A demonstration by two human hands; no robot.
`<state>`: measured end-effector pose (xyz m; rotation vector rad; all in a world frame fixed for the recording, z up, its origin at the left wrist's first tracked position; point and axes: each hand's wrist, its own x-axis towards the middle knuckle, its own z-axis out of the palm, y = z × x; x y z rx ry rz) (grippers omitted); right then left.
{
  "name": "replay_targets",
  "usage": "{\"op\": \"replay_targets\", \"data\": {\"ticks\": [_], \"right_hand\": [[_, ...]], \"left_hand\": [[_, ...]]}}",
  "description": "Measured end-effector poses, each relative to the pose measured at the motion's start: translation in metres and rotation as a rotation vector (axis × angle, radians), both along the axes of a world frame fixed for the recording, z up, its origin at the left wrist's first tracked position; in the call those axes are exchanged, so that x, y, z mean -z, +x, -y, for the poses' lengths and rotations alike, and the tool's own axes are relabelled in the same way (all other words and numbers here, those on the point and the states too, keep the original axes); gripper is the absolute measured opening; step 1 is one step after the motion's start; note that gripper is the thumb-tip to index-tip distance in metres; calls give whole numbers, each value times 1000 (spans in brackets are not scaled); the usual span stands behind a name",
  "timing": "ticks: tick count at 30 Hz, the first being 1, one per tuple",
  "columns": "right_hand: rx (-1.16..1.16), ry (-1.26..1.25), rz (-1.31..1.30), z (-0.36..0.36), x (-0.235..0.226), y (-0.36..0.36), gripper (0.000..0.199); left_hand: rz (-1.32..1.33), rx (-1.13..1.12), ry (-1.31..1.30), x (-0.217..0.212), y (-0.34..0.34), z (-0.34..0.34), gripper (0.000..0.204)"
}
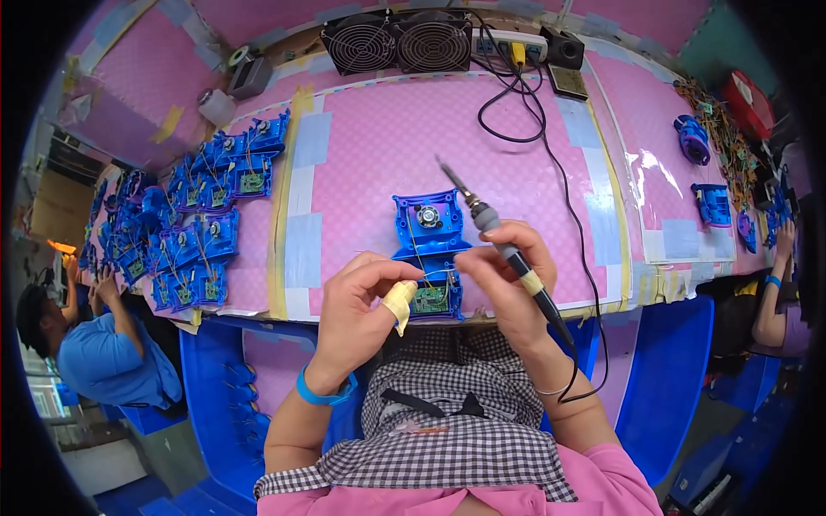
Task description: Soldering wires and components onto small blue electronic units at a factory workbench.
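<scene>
In front of me on the bench lies an opened blue plastic housing (406, 234), its upper half bearing a round speaker (428, 217). A green circuit board (430, 301) sits in the half nearer to me, partly behind my fingers. My left hand (360, 303), with a yellow cover on one finger, pinches a thin light wire (440, 272) over the housing. My right hand (514, 279) holds a soldering iron (483, 213), its tip pointing up and away, clear of the housing. The right thumb and fingertip come close to the wire's other end; whether they grip it is unclear.
Several blue housings (206, 245) with boards are stacked at left. Two black fans (398, 43), a power strip (508, 41) and an iron stand (565, 53) line the back. The iron's black cord (570, 206) loops at right. Co-workers sit on both sides, one in a blue shirt (116, 361).
</scene>
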<state>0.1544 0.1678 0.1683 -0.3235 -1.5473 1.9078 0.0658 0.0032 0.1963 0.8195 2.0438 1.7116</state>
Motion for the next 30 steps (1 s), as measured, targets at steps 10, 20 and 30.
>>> {"op": "replay_targets", "data": {"ticks": [10, 20, 30], "right_hand": [[-28, 178, 267, -34, -4, 38, 16], [-25, 199, 250, -25, 11, 26, 18], [-37, 238, 212, -26, 12, 24, 18]], "left_hand": [[-583, -262, -186, -6, -16, -12, 21], [-550, -214, -181, 3, -20, -23, 22], [-530, -212, -192, 4, -23, -25, 22]]}}
